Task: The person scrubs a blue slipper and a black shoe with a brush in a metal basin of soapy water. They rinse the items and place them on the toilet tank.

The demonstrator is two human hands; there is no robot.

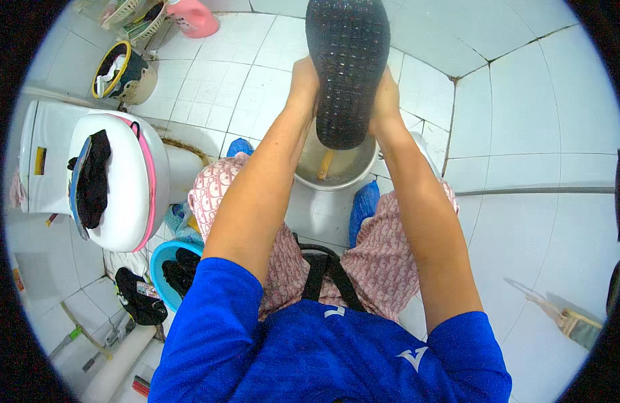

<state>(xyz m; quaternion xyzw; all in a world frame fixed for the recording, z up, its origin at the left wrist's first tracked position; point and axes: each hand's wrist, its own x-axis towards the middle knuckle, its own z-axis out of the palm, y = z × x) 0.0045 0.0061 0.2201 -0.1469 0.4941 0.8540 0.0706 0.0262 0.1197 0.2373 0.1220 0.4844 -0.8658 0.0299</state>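
A black shoe [347, 75] is raised in front of me, its textured sole facing my view and glistening as if wet. My left hand [305, 83] grips it at the left edge, and my right hand [385, 103] at the right edge. The fingers of both hands are hidden behind the shoe. Below the heel stands a round metal basin [300, 176] containing cloudy liquid. A yellowish handle-like stick [325, 165] rests in the basin, partly covered by the shoe.
At left is a toilet [153, 221] with a black cloth item [96, 176] on its lid. Near my left knee a blue basin [159, 282] holds dark shoes, with a black shoe [138, 297] beside it. A yellow-rimmed bucket [138, 83] and pink jug [194, 20] stand farther back.
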